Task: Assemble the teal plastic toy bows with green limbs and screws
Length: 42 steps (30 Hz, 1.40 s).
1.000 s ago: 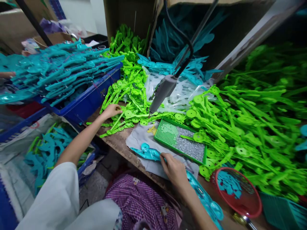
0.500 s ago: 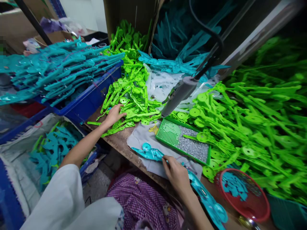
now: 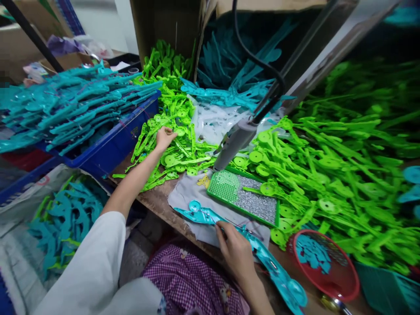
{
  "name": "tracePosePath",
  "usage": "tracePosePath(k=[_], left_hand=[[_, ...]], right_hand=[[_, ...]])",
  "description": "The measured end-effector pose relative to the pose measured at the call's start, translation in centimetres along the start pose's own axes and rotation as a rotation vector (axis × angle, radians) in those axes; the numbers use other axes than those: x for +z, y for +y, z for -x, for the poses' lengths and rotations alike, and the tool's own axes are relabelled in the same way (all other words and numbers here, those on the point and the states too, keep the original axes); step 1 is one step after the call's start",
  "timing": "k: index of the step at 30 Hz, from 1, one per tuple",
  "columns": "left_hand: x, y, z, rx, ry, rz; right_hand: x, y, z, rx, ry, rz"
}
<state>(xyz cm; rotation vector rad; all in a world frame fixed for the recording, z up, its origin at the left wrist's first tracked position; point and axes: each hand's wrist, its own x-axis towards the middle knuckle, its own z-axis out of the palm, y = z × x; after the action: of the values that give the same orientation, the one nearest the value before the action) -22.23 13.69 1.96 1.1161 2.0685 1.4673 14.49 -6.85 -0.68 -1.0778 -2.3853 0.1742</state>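
Note:
My left hand (image 3: 164,137) reaches out over a heap of bright green plastic parts (image 3: 170,144), with its fingers pinched on one of them. My right hand (image 3: 236,250) rests at the table's near edge, fingers closed on a long teal plastic part (image 3: 203,215) that lies on a grey cloth (image 3: 190,190). A green tray of small silver screws (image 3: 244,195) lies just beyond the cloth. Above the tray's left end hangs a grey electric screwdriver (image 3: 235,142) on a black cable.
A blue crate (image 3: 111,142) heaped with teal parts stands at the left. A large pile of green parts (image 3: 344,175) covers the right side. A red basket (image 3: 328,264) with teal pieces sits at the near right. Cardboard boxes of parts stand behind.
My left hand has moved farther away and up the green heap and closed on a piece. My right hand stays on the teal part.

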Motion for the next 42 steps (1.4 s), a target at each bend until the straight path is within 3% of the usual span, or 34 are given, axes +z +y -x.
tracePosePath(k=[6, 12, 15, 18, 20, 22, 27, 32, 35, 37, 38, 40, 42], left_hand=[[-1.2, -1.0, 1.8, -0.152, -0.035, 0.344], [-2.7, 1.2, 2.8, -0.251, -0.066, 0.461], [-4.1, 2.5, 5.4, -0.34, -0.211, 0.59], [-4.9, 3.0, 8.8, -0.518, -0.402, 0.848], [-5.1, 2.8, 10.4, -0.587, -0.419, 0.876], [-5.1, 2.5, 10.6, -0.589, -0.398, 0.836], [-5.2, 1.9, 8.1, -0.609, -0.43, 0.784], [-6.4, 1.1, 9.4, -0.475, -0.435, 0.523], [-7.5, 0.0, 10.7, -0.173, -0.238, 0.186], [-8.0, -0.8, 10.1, 0.054, -0.07, -0.053], [-8.1, -1.2, 9.5, 0.104, -0.036, -0.143], [-8.1, -1.8, 7.8, 0.095, -0.013, -0.244], [-8.0, -2.1, 6.4, 0.049, 0.029, -0.211]], right_hand=[[0.7, 0.6, 0.0, 0.025, -0.059, -0.029], [-0.6, -0.3, -0.2, 0.023, -0.003, -0.106], [-1.1, -0.6, -0.6, 0.108, 0.034, -0.21], [-0.7, -0.4, -1.3, 0.197, -0.022, -0.188], [-0.3, -0.1, -1.2, 0.231, -0.092, -0.187], [-0.1, 0.2, -0.7, 0.267, -0.122, -0.221], [-0.1, 0.1, 0.9, 0.275, -0.09, -0.198], [-0.2, 0.2, 1.7, 0.247, -0.049, -0.113], [-0.4, 0.5, 2.2, 0.262, -0.015, -0.096], [-0.4, 0.5, 2.2, 0.247, -0.024, -0.084], [-0.5, 0.4, 2.2, 0.236, -0.032, -0.073], [-0.8, 0.2, 1.9, 0.23, -0.015, -0.059], [-1.4, -0.2, 1.8, 0.245, 0.053, -0.065]])
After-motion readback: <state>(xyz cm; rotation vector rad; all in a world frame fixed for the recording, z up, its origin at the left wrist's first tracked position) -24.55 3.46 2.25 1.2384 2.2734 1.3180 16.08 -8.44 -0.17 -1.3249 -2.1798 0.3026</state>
